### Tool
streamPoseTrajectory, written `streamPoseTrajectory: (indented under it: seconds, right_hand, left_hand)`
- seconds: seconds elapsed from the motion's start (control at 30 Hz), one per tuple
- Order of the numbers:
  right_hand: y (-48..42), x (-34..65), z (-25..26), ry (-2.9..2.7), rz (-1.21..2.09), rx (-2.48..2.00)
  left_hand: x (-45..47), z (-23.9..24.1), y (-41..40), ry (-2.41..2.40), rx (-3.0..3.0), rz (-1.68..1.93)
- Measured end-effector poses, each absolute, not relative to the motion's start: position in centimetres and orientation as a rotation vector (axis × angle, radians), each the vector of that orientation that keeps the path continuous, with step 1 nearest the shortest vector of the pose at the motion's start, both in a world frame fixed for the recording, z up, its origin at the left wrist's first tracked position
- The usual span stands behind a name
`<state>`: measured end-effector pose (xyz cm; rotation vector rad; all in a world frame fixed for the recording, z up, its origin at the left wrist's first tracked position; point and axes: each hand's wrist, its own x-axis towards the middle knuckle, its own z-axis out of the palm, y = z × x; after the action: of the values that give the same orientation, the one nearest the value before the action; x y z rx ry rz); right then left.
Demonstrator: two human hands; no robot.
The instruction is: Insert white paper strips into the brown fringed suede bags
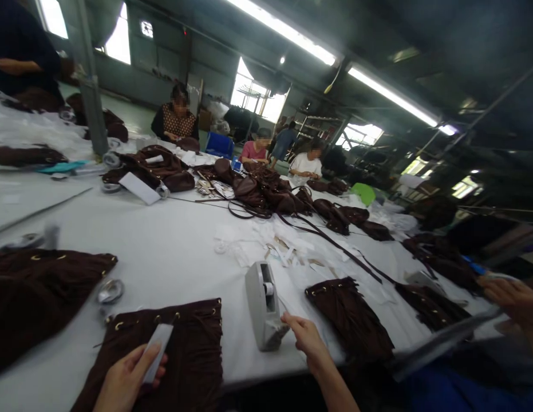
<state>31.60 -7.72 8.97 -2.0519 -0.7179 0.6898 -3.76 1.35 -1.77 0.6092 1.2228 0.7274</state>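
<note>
My left hand (131, 375) is closed around a small white rectangular piece (158, 352), perhaps folded paper or a tag. It is over a dark brown fringed bag (193, 349) with gold eyelets along its top edge. To the right stands a grey tape dispenser (258, 312) with a roll inside. My right hand (307, 340) reaches to the dispenser's cutting end, its fingertips pinched on the tape there. The tape itself is hard to make out. Another brown fringed bag (347, 315) lies right of my right hand.
A brown bag (43, 292) lies at left near a shiny roll (110, 292). Paper scraps (283, 252) and a heap of brown bags (261, 189) cover the table's (172, 246) far part. A co-worker's hand (513, 297) is at right; several people sit or stand beyond.
</note>
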Motion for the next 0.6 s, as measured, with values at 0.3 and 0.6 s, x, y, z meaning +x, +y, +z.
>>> streamPoseTrajectory:
  seconds: [0.3,0.6]
  right_hand:
    - [-7.0,31.1,7.6,-0.607,0.924,-1.989]
    - [-7.2,31.3,7.4,-0.533,0.899,-1.913]
  left_hand:
    - [-4.0,-2.5,1.1,1.221,0.626,0.727]
    - [-3.5,-2.3,1.0,1.243,0.716,0.767]
